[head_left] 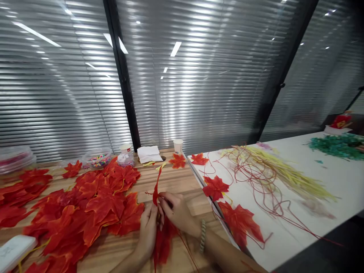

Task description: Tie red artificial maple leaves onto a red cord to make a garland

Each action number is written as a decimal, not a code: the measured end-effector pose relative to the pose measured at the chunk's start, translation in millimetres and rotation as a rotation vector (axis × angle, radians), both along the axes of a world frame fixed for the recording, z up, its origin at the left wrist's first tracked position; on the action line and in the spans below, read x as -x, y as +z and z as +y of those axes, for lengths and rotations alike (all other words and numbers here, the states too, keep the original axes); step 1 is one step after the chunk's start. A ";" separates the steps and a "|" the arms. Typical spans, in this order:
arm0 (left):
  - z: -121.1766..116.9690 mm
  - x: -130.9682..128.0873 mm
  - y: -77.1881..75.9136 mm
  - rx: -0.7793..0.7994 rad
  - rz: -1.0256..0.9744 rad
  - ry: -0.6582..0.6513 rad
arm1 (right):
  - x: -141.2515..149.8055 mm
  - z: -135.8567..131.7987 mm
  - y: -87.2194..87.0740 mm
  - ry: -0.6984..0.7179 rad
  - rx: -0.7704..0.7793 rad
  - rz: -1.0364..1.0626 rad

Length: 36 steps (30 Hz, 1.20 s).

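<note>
Hands pinching red leaf [156, 191], left hand [148, 229] w/ right hand [176, 210]

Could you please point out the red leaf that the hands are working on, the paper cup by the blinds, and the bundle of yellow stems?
red leaf [156, 189], head view, upper folded tip.
paper cup [178, 146], head view, side wall.
yellow stems [287, 174], head view, middle of bundle.

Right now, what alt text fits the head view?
Both hands, left hand and right hand, pinch a folded red fabric maple leaf over a wooden table, beside a pile of red leaves; red strings lie on the adjoining white table.
</note>
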<state>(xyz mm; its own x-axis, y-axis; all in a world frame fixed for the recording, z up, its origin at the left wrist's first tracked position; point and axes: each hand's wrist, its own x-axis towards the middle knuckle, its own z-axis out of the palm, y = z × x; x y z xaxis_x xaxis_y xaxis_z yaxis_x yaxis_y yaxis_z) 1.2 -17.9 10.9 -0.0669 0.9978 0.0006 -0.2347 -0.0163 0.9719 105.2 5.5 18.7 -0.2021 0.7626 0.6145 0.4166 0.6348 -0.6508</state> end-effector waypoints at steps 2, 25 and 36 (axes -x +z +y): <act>0.7 0.0 -0.6 0.025 -0.018 -0.005 | 1.3 0.5 -2.5 -0.016 0.020 0.004; 3.7 1.3 -0.7 0.075 -0.095 -0.047 | -5.6 2.9 1.7 0.018 -0.025 -0.055; 5.5 2.3 -4.7 0.043 -0.103 -0.059 | -2.3 3.8 -2.2 0.005 0.037 -0.039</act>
